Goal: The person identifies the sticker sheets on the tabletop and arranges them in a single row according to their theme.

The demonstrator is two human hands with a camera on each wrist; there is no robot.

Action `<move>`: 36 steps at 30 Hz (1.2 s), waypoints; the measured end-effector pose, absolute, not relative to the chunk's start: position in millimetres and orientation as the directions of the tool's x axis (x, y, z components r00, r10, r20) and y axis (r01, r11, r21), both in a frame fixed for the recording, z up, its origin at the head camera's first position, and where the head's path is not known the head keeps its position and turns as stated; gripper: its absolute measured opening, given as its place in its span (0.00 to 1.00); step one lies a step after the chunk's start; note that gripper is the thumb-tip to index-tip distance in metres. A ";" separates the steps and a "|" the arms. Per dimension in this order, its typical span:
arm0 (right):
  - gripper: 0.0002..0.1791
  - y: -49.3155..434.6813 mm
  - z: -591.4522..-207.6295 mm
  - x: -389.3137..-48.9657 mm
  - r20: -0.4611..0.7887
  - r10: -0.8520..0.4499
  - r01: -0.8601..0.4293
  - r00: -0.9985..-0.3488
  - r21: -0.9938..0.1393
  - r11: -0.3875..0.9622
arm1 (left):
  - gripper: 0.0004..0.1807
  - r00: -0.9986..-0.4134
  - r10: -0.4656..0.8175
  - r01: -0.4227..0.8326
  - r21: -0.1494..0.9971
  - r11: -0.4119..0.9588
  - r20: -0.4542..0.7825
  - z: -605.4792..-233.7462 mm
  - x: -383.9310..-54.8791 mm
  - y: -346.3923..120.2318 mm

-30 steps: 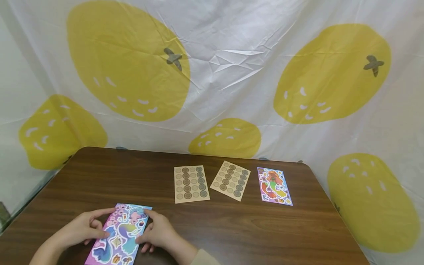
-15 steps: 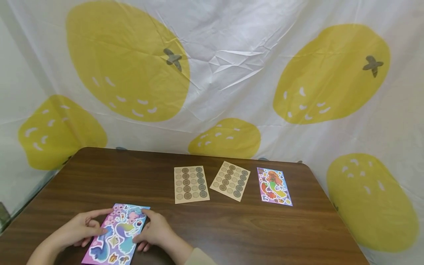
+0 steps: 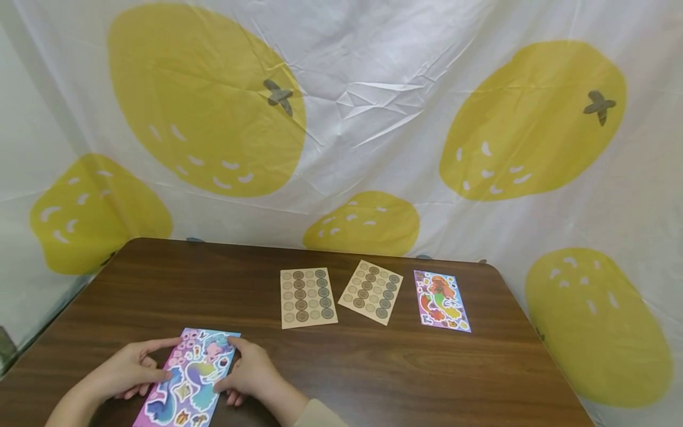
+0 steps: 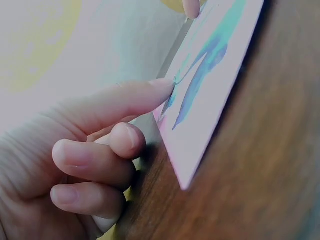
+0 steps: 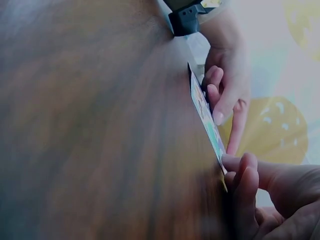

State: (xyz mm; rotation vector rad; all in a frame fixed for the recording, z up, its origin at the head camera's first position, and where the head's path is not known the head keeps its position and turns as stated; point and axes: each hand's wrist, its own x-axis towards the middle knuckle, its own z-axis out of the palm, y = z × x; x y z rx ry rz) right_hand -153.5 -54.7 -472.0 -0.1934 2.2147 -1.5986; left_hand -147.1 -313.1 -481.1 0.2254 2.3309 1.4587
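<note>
Each hand [image 3: 127,372] touches the mermaid sheet [image 3: 191,377]; lower fingers [image 4: 95,165] curled.

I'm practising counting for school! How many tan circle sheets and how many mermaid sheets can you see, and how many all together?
Tan circle sheets: 2 (the left tan sheet and the right tan sheet)
Mermaid sheets: 2 (the near mermaid sheet and the far mermaid sheet)
Total: 4 sheets

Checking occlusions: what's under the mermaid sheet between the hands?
Brown table shows beside the mermaid sheet, held by left hand and right hand; whatever lies directly beneath is covered, so can't be seen.
</note>
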 end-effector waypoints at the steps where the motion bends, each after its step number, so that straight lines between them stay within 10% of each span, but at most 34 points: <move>1: 0.46 -54.9 -471.8 -153.2 -0.237 -0.331 0.115 -0.913 -0.930 0.348 | 0.42 -0.918 0.319 -0.069 0.885 0.460 -0.237 -481.3 -147.3 -312.4; 36: 0.45 -51.4 -480.0 -157.1 -0.213 -0.395 0.087 -0.894 -0.946 0.313 | 0.42 -0.918 0.325 -0.069 0.900 0.430 -0.226 -480.9 -145.4 -314.6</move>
